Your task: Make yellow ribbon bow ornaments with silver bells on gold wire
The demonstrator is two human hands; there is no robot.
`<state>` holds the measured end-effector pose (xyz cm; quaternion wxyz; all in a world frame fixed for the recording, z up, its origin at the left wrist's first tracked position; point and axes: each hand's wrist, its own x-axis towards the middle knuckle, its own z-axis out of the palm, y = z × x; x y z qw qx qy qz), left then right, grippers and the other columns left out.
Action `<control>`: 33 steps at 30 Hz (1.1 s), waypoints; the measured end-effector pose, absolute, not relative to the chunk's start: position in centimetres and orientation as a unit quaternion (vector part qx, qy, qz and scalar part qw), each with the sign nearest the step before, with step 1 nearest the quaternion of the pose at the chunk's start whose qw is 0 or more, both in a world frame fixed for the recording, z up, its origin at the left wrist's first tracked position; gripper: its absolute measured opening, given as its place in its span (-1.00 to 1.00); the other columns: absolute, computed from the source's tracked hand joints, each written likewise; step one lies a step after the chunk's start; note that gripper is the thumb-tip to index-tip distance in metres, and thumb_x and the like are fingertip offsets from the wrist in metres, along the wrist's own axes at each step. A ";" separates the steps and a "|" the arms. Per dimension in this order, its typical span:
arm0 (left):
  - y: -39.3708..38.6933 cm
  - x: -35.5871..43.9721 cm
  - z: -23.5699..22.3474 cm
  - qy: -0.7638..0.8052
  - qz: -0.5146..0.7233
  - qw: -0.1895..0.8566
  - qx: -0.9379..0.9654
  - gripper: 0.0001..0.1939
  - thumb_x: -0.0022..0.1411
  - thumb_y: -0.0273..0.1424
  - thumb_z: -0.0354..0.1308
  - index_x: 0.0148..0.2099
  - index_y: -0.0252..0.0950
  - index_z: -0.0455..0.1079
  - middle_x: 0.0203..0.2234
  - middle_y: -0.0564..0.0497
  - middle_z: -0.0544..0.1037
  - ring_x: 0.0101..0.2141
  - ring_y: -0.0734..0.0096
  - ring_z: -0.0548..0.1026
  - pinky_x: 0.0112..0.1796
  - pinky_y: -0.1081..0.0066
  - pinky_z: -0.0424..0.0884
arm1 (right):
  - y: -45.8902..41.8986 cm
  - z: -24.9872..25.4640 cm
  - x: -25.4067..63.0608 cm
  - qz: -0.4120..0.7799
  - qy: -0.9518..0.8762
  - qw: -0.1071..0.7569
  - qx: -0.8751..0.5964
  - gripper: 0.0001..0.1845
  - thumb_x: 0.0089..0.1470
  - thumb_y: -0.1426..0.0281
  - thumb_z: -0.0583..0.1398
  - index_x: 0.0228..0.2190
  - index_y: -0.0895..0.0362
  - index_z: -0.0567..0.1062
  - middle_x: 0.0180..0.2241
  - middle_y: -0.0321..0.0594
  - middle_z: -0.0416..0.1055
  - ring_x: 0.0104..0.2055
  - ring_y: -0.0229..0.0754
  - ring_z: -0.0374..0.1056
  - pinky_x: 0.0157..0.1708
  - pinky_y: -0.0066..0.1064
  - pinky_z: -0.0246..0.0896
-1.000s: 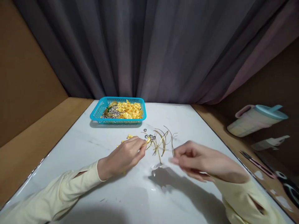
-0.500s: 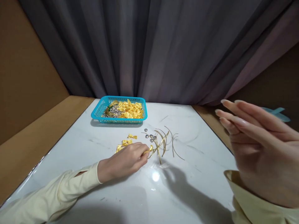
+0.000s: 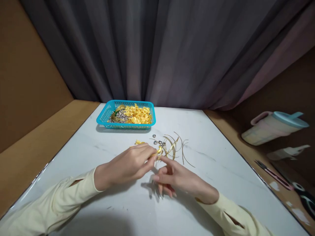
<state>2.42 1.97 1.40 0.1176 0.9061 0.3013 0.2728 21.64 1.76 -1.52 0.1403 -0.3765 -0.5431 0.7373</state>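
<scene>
Over the middle of the marble-look table, my left hand (image 3: pixel 134 163) pinches a small yellow satin bow (image 3: pixel 159 150) between thumb and fingertips. My right hand (image 3: pixel 173 177) is beside it, its index fingertip at or against the bow's near side; thumb and other fingers are apart, with nothing seen between them. Just beyond the hands lie several silver beads (image 3: pixel 155 142) and loose gold wire-like strands (image 3: pixel 175 146). Another yellow bow (image 3: pixel 138 142) shows behind my left hand, which hides most of the pieces there.
A blue plastic basket (image 3: pixel 126 126) at the back holds yellow bows, silver beads and a gold strand bundle. Along the right side are a lidded tumbler (image 3: pixel 267 131), a white nozzle bottle (image 3: pixel 283 153), pink tweezers (image 3: pixel 275 175) and black-handled scissors (image 3: pixel 305 195). A grey curtain (image 3: pixel 147 49) hangs behind.
My right hand has come down and left from its raised place near the camera to my left hand, uncovering the items at right. My left hand keeps the bow in nearly the same spot.
</scene>
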 end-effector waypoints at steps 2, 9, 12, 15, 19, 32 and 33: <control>2.1 2.1 1.9 0.305 0.274 0.085 0.908 -0.79 0.32 -0.52 -0.17 -0.31 -0.35 0.27 -0.51 0.00 0.37 -0.47 0.42 0.31 -0.41 0.41 0.27 | 1.9 -2.2 21.0 0.762 -0.535 0.114 -0.347 -0.68 0.07 0.23 0.16 -0.24 0.24 0.41 -0.70 -0.41 0.35 -0.78 -0.46 0.12 -0.77 -0.62 0.01; 2.9 -0.2 3.5 0.360 0.329 -0.067 0.870 -0.83 0.30 -0.51 -0.11 -0.35 -0.30 0.24 -0.54 0.05 0.34 -0.50 0.44 0.31 -0.42 0.41 0.24 | 3.9 0.7 24.2 0.690 -0.542 0.266 -0.400 -0.70 0.09 0.24 0.17 -0.45 0.25 0.47 -0.47 -0.12 0.51 -0.44 -0.25 0.46 -0.51 -0.50 0.30; 3.0 -0.7 3.4 0.379 0.344 -0.077 0.856 -0.83 0.29 -0.50 -0.09 -0.36 -0.28 0.23 -0.56 0.08 0.33 -0.53 0.46 0.29 -0.44 0.42 0.24 | 4.1 2.1 25.1 0.585 -0.539 0.444 -0.413 -0.79 0.07 0.36 0.21 -0.22 0.18 0.48 -0.16 -0.09 0.49 -0.10 -0.16 0.41 -0.19 -0.38 0.34; 2.9 -0.7 3.4 0.375 0.335 -0.050 0.863 -0.83 0.29 -0.52 -0.09 -0.36 -0.29 0.24 -0.56 0.08 0.32 -0.53 0.48 0.30 -0.46 0.44 0.22 | 4.2 3.9 25.5 0.482 -0.521 0.598 -0.373 -0.72 0.08 0.44 0.19 -0.12 0.09 0.44 0.00 -0.19 0.40 0.07 -0.15 0.29 0.04 -0.25 0.20; 2.8 -0.6 3.7 0.376 0.273 0.008 0.885 -0.81 0.29 -0.51 -0.12 -0.37 -0.32 0.24 -0.56 0.07 0.31 -0.53 0.46 0.29 -0.47 0.42 0.19 | 5.1 7.0 27.0 0.430 -0.418 0.709 -0.372 -0.84 0.13 0.41 0.14 -0.24 0.07 0.50 0.00 -0.28 0.39 0.09 -0.27 0.25 0.06 -0.39 0.17; 2.1 0.7 3.1 0.313 0.165 0.179 0.918 -0.76 0.28 -0.52 -0.16 -0.43 -0.30 0.21 -0.58 0.08 0.27 -0.56 0.48 0.22 -0.49 0.45 0.17 | 2.5 9.0 30.2 0.285 -0.627 0.512 -0.514 -0.90 -0.09 0.34 0.29 -0.42 0.04 0.49 -0.61 -0.25 0.44 -0.60 -0.25 0.32 -0.59 -0.43 0.21; 2.0 0.7 3.1 0.304 0.163 0.194 0.918 -0.77 0.28 -0.52 -0.15 -0.42 -0.31 0.23 -0.57 0.08 0.28 -0.55 0.48 0.24 -0.48 0.46 0.18 | 1.8 8.7 29.5 0.248 -0.705 0.437 -0.500 -0.95 -0.03 0.34 0.25 -0.46 0.05 0.50 -0.63 -0.24 0.44 -0.59 -0.22 0.35 -0.60 -0.43 0.19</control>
